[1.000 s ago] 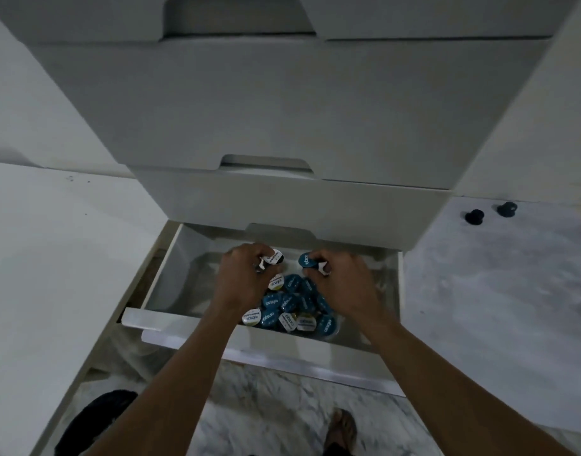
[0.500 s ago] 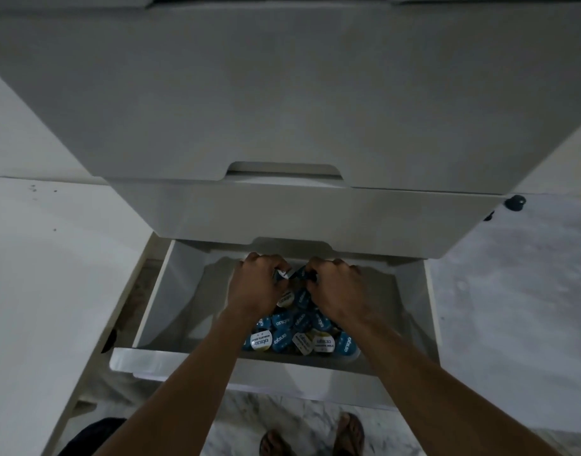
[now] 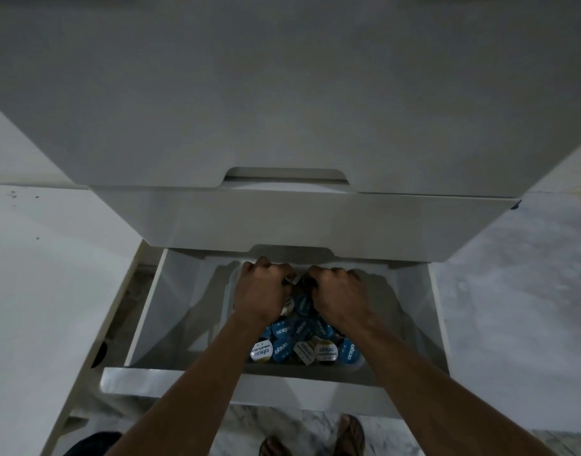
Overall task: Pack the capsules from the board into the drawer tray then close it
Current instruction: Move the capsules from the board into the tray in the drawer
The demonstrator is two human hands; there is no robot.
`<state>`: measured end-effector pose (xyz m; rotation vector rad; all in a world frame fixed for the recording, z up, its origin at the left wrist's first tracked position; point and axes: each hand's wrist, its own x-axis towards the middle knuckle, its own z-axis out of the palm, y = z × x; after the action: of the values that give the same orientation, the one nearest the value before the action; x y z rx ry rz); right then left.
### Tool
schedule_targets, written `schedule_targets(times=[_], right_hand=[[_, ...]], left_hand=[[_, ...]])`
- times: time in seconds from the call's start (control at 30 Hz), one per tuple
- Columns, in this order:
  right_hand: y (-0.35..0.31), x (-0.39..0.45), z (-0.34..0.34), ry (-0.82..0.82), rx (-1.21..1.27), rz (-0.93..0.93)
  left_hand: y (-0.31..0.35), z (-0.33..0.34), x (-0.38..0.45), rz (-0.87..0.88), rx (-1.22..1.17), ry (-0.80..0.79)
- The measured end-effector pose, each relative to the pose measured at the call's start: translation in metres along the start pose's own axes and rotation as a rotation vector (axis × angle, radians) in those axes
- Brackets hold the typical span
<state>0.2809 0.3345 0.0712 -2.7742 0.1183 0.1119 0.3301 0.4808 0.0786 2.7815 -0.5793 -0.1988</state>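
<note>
The bottom white drawer (image 3: 170, 381) is pulled open. Several blue and white capsules (image 3: 284, 348) lie packed together in a tray in its middle. Both my hands reach deep into the drawer, above the far end of the capsule pile. My left hand (image 3: 261, 292) has its fingers curled round a capsule, of which only a small edge shows. My right hand (image 3: 340, 296) is curled the same way round another capsule, mostly hidden. The two fists nearly touch at the knuckles.
Closed white drawer fronts (image 3: 282, 218) overhang the far part of the open drawer just above my hands. A white board (image 3: 35, 291) lies at the left and a grey surface (image 3: 519, 291) at the right. Sandalled feet (image 3: 315, 439) stand on the marble floor below.
My hands moved farther back into the drawer and closer together, hiding the capsules they hold. The camera came nearer and lower, so the two dark capsules on the right surface left the view.
</note>
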Motion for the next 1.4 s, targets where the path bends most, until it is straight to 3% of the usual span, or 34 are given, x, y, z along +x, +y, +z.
schedule_targets(times=[0.37, 0.7, 1.13, 1.4], right_hand=[[0.016, -0.001, -0.001, 0.017, 0.096, -0.003], [0.019, 0.004, -0.005, -0.063, 0.146, 0.057], [0.017, 0.008, -0.003, -0.074, 0.086, 0.067], [0.01, -0.017, -0.028, -0.031, 0.25, 0.121]], left_hand=[[-0.002, 0.003, -0.004, 0.032, 0.064, 0.061], [-0.004, 0.006, -0.003, 0.015, 0.107, -0.008], [-0.008, 0.005, -0.004, 0.001, 0.056, -0.019], [-0.007, -0.018, -0.022, -0.002, -0.091, 0.041]])
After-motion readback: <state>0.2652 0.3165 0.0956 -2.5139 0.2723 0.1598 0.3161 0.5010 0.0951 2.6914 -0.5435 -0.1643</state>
